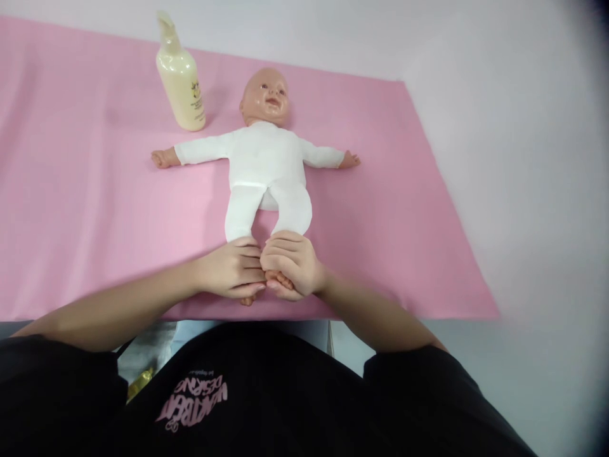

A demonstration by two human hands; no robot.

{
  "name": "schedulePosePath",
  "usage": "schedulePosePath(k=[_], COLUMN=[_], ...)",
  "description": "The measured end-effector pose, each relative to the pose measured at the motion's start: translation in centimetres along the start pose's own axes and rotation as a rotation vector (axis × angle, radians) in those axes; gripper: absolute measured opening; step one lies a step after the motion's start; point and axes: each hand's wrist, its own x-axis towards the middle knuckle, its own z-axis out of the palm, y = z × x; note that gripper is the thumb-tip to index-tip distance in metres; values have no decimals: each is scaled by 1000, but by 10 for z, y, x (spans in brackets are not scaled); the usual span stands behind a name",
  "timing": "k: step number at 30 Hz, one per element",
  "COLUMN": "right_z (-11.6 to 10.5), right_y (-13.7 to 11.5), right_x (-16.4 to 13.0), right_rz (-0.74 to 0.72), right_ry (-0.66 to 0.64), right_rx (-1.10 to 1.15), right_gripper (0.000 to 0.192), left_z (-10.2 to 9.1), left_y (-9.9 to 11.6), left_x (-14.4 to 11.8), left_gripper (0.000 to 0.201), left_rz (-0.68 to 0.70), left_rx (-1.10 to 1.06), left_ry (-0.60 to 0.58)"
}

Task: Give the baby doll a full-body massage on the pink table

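Note:
A baby doll with a white cloth body lies on its back, arms spread wide and head away from me. My left hand is wrapped round the doll's lower leg on the left side, and a bit of that foot pokes out below my fingers. Round the other foot, my right hand is closed, with the toes showing between thumb and fingers. Both hands meet side by side near the table's front edge. The doll's ankles are hidden under my fingers.
A pale yellow pump bottle stands upright to the left of the doll's head. Pink cloth covers the table, its front edge close to my body. A white wall rises behind.

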Motion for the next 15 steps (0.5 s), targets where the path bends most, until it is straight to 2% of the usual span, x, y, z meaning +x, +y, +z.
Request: schedulePosePath(k=[4,8,11,15], right_z=[2,1,1,1], right_y=[3,9,16,22], right_x=[-4,-10,-14,-14], right_rz=[-21,-45,-4,53], right_ry=[21,8,-6,57], right_rx=[39,-13,-164,-309], right_gripper=[42,60,56,45], left_z=[2,1,-3,-6], left_y=[-1,-1,-2,-3], left_x=[-2,-2,-2,-3], left_gripper=[21,22,21,19], left_rz=[15,34,38,5], left_rx=[35,68,62,34], left_ry=[-18,21,76,148])
